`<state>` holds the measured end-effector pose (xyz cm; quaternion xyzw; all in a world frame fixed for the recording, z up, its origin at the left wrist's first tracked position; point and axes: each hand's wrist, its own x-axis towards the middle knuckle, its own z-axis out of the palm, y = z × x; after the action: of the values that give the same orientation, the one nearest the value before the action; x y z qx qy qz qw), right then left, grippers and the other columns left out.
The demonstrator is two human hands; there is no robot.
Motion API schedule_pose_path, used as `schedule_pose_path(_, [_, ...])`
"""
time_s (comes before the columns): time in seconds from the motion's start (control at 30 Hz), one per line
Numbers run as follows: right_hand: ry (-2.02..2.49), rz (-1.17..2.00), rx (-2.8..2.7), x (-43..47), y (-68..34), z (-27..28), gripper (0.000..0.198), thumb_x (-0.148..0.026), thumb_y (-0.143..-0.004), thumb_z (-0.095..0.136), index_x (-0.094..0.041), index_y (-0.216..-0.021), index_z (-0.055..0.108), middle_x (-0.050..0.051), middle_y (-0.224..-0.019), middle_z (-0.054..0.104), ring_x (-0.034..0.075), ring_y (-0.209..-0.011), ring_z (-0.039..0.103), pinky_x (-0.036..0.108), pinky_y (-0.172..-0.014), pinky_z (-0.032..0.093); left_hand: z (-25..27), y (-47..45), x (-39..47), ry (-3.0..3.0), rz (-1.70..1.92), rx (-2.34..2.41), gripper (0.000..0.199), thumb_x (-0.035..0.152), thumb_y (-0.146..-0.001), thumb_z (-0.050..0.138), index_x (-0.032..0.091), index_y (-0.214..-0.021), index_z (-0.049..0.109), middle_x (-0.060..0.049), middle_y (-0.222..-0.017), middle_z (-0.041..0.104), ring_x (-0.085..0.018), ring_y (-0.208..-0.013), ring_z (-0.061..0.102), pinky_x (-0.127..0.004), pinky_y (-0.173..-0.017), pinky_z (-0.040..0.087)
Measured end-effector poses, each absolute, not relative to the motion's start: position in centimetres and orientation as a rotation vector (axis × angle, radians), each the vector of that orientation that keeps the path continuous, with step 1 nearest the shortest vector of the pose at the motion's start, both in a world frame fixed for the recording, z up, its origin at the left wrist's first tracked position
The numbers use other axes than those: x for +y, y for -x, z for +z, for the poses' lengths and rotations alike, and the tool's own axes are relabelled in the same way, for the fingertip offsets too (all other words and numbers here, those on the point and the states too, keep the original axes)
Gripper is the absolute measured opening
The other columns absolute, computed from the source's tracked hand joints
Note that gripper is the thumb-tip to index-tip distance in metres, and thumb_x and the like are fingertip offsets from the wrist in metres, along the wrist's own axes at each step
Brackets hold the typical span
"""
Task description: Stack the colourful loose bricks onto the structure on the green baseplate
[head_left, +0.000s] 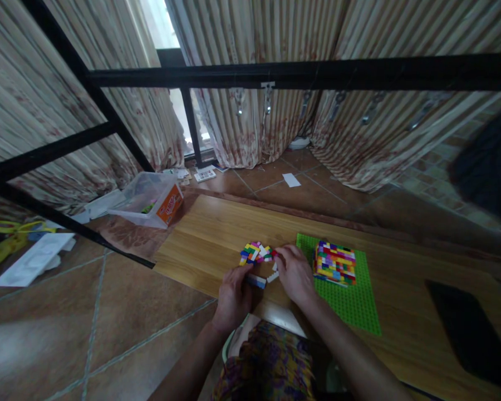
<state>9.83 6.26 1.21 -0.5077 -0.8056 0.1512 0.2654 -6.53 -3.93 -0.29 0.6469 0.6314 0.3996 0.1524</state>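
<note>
My right hand (294,274) reaches the right edge of a loose pile of small coloured toy bricks (254,252), its fingertips pinched at a red brick (274,254). White bricks (273,273) lie just below those fingertips. On the pile's near left side is my left hand (234,296), its fingers curled and closed; what they hold, if anything, is hidden. A blue and white brick row (257,281) lies beside its thumb. Right of my right hand, a many-coloured block of stacked bricks (335,263) stands on a green studded baseplate (350,309).
The wooden table (209,228) carries a dark flat object (470,328) at right. Beyond its left end, a clear plastic box (144,197) with an orange label sits on the floor. A black metal frame (250,75) crosses in front of striped curtains (259,33).
</note>
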Motion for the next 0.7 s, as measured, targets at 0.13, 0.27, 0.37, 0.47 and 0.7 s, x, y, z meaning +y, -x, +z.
schedule_pose_path(0.13, [1.430, 0.412, -2.267, 7.4, -9.5, 1.0, 0.022, -0.022, -0.089, 0.051, -0.016, -0.103, 0.066, 0.010, -0.104, 0.062, 0.024, -0.098, 0.056, 0.036, -0.091, 0.044, -0.3, 6.6, -4.0, -1.850, 1.133, 1.822, 0.058, -0.001, -0.071, 0.044, 0.018, -0.124, 0.053, -0.010, -0.119, 0.064, -0.022, -0.112, 0.058, -0.040, -0.096, 0.049])
schedule_pose_path(0.27, [1.413, 0.445, -2.302, 6.9, -9.8, 0.8, 0.018, -0.023, -0.088, 0.053, -0.017, -0.096, 0.068, 0.009, -0.104, 0.061, 0.023, -0.098, 0.056, 0.034, -0.091, 0.043, -0.1, 6.6, -4.1, -1.873, 1.122, 1.810, 0.055, 0.001, -0.071, 0.045, 0.018, -0.123, 0.054, -0.010, -0.116, 0.065, -0.022, -0.110, 0.059, -0.040, -0.095, 0.049])
schedule_pose_path(0.37, [1.400, 0.472, -2.283, 6.7, -10.1, 0.8, 0.018, -0.022, -0.088, 0.052, -0.018, -0.093, 0.069, 0.009, -0.105, 0.061, 0.022, -0.096, 0.057, 0.033, -0.090, 0.044, 0.0, 6.6, -4.1, -1.875, 1.121, 1.804, 0.054, 0.002, -0.071, 0.046, 0.018, -0.121, 0.054, -0.010, -0.115, 0.066, -0.022, -0.109, 0.060, -0.040, -0.095, 0.049])
schedule_pose_path(0.47, [1.384, 0.480, -2.268, 6.8, -10.0, 0.8, 0.018, -0.020, -0.086, 0.053, -0.018, -0.093, 0.069, 0.009, -0.102, 0.061, 0.022, -0.095, 0.058, 0.033, -0.089, 0.044, 0.1, 6.6, -4.1, -1.870, 1.109, 1.803, 0.054, 0.002, -0.070, 0.046, 0.018, -0.121, 0.055, -0.010, -0.115, 0.065, -0.022, -0.109, 0.060, -0.040, -0.095, 0.049])
schedule_pose_path(0.7, [1.399, 0.504, -2.245, 7.3, -9.1, 0.7, 0.015, -0.015, -0.080, 0.055, -0.020, -0.085, 0.069, 0.007, -0.095, 0.062, 0.020, -0.090, 0.058, 0.031, -0.084, 0.045, 0.3, 6.6, -4.1, -1.868, 1.112, 1.802, 0.053, 0.002, -0.070, 0.047, 0.017, -0.120, 0.056, -0.010, -0.113, 0.066, -0.022, -0.108, 0.060, -0.040, -0.094, 0.050])
